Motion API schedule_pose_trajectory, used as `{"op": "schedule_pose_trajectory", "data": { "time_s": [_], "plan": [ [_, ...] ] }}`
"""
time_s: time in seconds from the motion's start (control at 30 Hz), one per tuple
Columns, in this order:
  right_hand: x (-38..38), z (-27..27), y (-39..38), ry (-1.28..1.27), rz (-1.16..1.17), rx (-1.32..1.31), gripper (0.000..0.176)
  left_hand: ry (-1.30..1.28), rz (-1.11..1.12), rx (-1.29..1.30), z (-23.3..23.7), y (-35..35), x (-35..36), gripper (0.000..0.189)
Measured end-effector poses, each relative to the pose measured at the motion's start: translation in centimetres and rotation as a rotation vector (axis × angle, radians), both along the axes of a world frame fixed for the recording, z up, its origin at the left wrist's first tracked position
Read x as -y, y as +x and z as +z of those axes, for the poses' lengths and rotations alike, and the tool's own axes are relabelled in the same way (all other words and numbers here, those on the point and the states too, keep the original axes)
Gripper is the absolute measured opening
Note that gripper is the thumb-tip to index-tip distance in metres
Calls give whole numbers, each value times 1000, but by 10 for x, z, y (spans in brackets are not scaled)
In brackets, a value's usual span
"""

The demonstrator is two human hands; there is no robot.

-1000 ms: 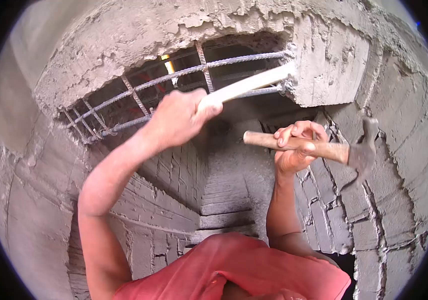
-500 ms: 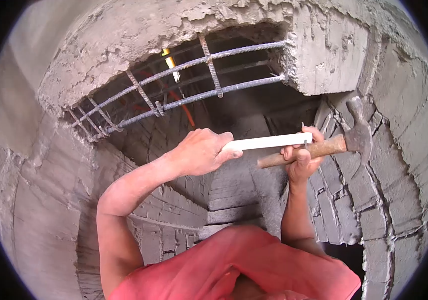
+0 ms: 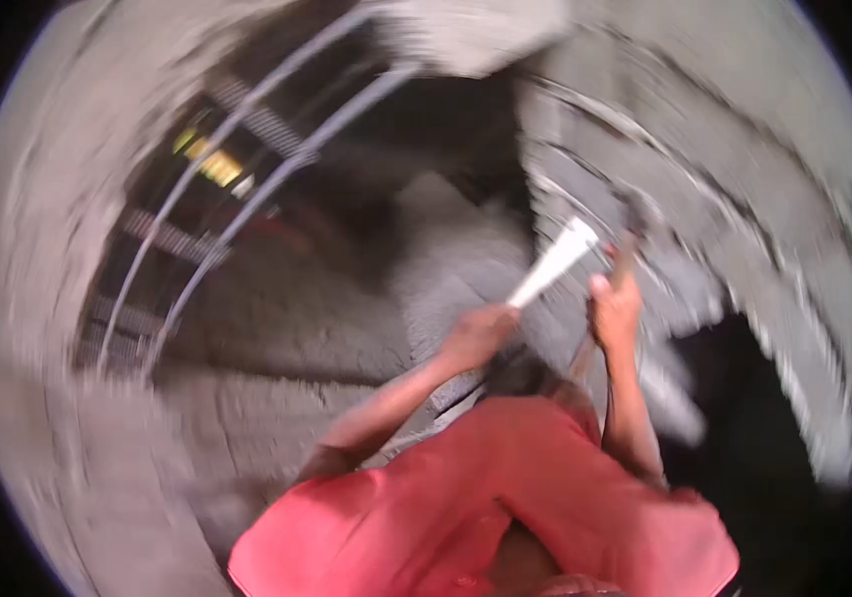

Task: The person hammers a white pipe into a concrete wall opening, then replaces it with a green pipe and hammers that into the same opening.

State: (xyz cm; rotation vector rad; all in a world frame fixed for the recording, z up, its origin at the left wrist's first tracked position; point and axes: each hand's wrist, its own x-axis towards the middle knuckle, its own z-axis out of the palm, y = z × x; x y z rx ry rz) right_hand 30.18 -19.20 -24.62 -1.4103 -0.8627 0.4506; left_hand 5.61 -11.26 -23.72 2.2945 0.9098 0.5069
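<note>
Closed around the lower end of a long white tube [image 3: 553,265] is my left hand [image 3: 482,336], and the tube's far end slants up to the right. My right hand [image 3: 617,310] is wrapped round the wooden handle of a hammer [image 3: 626,257], thumb up along it. The hammer's dark, blurred head is above that hand, and the handle's tail hangs below. In this view the tube's far end lies just left of the hammer. Motion smears the fingers and both held things.
Steel rebars [image 3: 277,179] cross an opening in the rough concrete at upper left, with a yellow item [image 3: 215,164] behind them. Grooved block wall [image 3: 685,149] rises on the right. A dark gap [image 3: 745,398] is at lower right.
The view has swung, shifting the rebar left. Both hands have lowered towards my body. The tube and the hammer, earlier nearly level, now point upward; the right hand has come away from the tube's end.
</note>
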Motion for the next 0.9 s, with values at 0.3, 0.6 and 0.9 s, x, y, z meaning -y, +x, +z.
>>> {"op": "schedule_pose_trajectory", "data": {
  "time_s": [0.3,0.6,0.9],
  "plan": [
    [160,-17,-55,-166,-293,5,48,-974,-239,-1,-37,69,114,22],
    [281,-73,-60,-289,-837,-40,48,-504,-1046,-502,-75,131,203,31],
    [482,-247,-121,-1030,-1134,-200,34,-519,-1099,-925,-174,133,162,25]
  ]
}}
